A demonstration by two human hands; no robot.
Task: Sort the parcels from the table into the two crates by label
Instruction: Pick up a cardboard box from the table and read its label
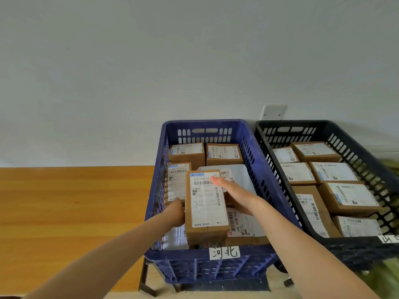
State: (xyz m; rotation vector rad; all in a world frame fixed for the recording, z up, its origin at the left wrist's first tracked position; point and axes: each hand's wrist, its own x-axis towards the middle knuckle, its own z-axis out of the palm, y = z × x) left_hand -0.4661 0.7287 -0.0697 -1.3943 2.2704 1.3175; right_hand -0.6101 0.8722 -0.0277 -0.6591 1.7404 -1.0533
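Note:
A brown cardboard parcel (206,207) with a white shipping label is held over the blue crate (269,184), above the other parcels. My left hand (177,213) grips its left side, fingers hidden behind the box. My right hand (234,194) holds its right side, thumb lying across the label's upper right corner. The blue crate carries a white handwritten tag (224,252) on its front wall and holds several labelled boxes and a white mailer bag (239,175). The black crate (356,145) to the right holds several labelled boxes too.
Both crates rest on a dark metal stand (149,281) against a white wall with a socket plate (273,112). Wooden floor (71,212) lies to the left. A blurred green shape (386,277) sits at the lower right edge. A second white tag (389,238) is on the black crate.

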